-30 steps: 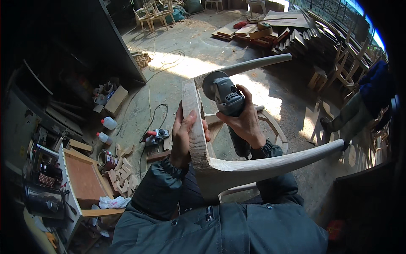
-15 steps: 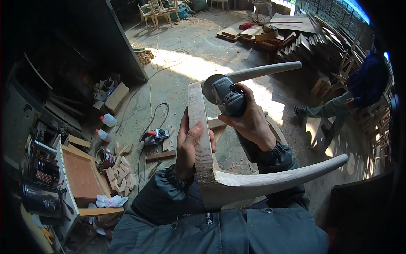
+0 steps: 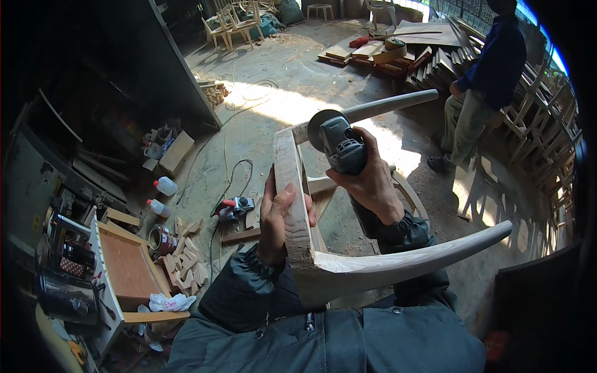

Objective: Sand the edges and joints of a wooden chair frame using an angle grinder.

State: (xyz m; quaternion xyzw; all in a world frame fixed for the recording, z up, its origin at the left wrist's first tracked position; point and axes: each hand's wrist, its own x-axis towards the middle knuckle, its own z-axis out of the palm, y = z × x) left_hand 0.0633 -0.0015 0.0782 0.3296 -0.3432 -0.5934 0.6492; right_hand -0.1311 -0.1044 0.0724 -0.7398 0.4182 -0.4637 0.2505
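Observation:
A pale wooden chair frame (image 3: 288, 155) stands upright before me, with a straight rail and two curved arms reaching to the right. My left hand (image 3: 277, 214) is closed around the middle of the rail, thumb across its face. In my right hand (image 3: 376, 186) is a grey angle grinder (image 3: 342, 144), the fingers wrapped round its body. Its round dark disc (image 3: 318, 128) meets or hovers by the inner corner of the rail and the far arm (image 3: 392, 104); whether it touches I cannot tell. The near arm (image 3: 416, 256) passes over my right forearm.
Left on the floor are a second power tool (image 3: 233, 208), two plastic bottles (image 3: 165, 185), a paint can (image 3: 163, 239) and wood offcuts (image 3: 186, 261) beside a tray-topped bench (image 3: 130, 264). A co-worker (image 3: 491, 68) stands at the right, near stacked boards (image 3: 435, 34) and piled chair frames (image 3: 535, 124).
The co-worker has stepped from the far right toward the stacked boards and stands more upright. The grinder has shifted slightly to the right at the corner. Both my hands keep their grips.

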